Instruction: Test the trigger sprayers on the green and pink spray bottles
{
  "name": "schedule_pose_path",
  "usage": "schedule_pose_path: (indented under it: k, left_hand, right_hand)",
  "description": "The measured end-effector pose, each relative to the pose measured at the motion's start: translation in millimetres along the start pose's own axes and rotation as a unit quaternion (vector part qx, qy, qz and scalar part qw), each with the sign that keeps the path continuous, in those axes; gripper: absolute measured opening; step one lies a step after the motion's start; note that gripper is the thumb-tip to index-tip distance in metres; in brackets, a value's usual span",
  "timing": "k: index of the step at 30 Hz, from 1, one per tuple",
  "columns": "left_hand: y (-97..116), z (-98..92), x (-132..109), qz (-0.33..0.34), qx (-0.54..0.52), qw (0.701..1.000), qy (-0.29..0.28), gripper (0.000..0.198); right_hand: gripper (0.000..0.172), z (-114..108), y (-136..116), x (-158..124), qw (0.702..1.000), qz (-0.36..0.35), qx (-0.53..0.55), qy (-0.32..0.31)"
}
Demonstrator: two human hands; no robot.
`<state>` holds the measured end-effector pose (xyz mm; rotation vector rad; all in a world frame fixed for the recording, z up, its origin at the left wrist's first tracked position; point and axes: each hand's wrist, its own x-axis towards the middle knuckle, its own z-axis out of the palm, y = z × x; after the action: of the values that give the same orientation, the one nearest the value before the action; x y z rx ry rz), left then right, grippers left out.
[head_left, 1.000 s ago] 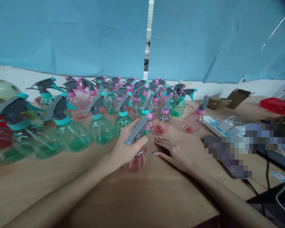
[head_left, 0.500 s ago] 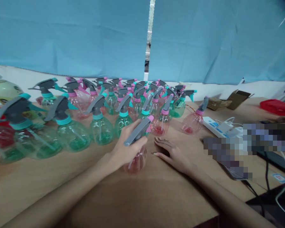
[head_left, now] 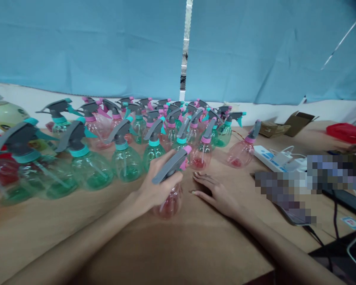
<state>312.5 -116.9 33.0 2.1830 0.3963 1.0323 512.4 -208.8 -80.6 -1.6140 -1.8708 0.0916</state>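
Observation:
My left hand is wrapped round the neck of a clear pink spray bottle with a grey trigger head and pink nozzle. The bottle stands upright on the wooden table. To its right, my right hand lies on the table with fingers stretched out, holding nothing. Just beyond the hands is another pink spray bottle, and a further pink spray bottle stands apart on the right. Green spray bottles with teal collars, such as a near green bottle, line the left side.
Several more green and pink spray bottles crowd the back, below a blue sheet. On the right lie a white power strip, a phone with a cable, an open cardboard box and a red object. A yellowish container stands far left.
The held spray bottle and my left hand have shifted very slightly to the left. My right hand stays where it was.

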Motion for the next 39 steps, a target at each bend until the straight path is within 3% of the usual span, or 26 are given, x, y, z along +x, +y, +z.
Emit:
schedule_pose_path:
  k: [12,20,39]
  left_hand:
    - [-0.1,2.0,-2.6,-0.045,-0.014,0.999,0.003,0.009]
    - [3.0,7.2,-4.0,-0.035,0.036,0.998,0.049,0.008]
    - [2.0,6.2,-3.8,-0.057,0.032,0.997,0.035,0.009]
  right_hand:
    - [0.049,1.1,1.9,-0.3,1.0,-0.002,0.0,-0.01]
    - [0.05,0.9,1.7,-0.2,1.0,0.0,0.005,-0.006]
    - [0.049,-0.5,0.3,0.1,1.0,0.004,0.0,-0.013]
